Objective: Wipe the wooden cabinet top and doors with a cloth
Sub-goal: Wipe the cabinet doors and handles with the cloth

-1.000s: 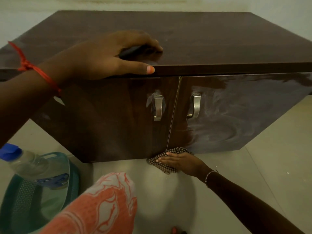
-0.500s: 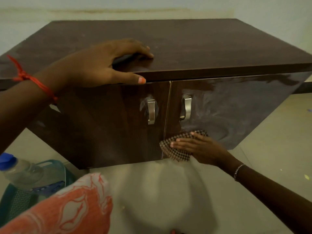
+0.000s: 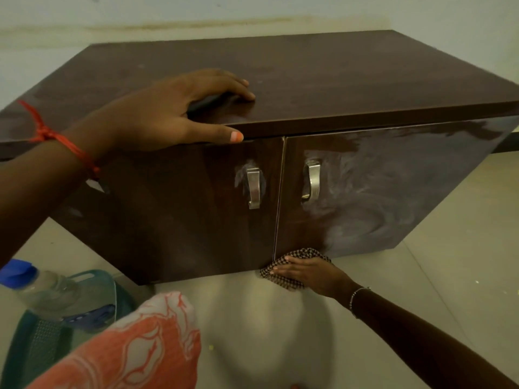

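Note:
A dark wooden cabinet (image 3: 323,80) stands on the floor with two glossy doors, each with a metal handle. My left hand (image 3: 168,113) rests on the front edge of the top, fingers spread over it and thumb along the edge. My right hand (image 3: 309,272) presses a dark checked cloth (image 3: 283,280) flat against the bottom left corner of the right door (image 3: 393,197), near the gap between the doors. Pale smears cover the right door; the left door (image 3: 182,220) looks darker and cleaner.
A clear bottle with a blue cap (image 3: 42,287) lies in a teal basket (image 3: 92,279) on the floor at lower left. My knee in orange patterned fabric (image 3: 126,349) is in front. Tiled floor (image 3: 449,248) extends right of the cabinet; a wall stands behind.
My right hand with the cloth rose up the right door beside the gap, then came back down to the bottom edge. My left hand stayed on the top edge.

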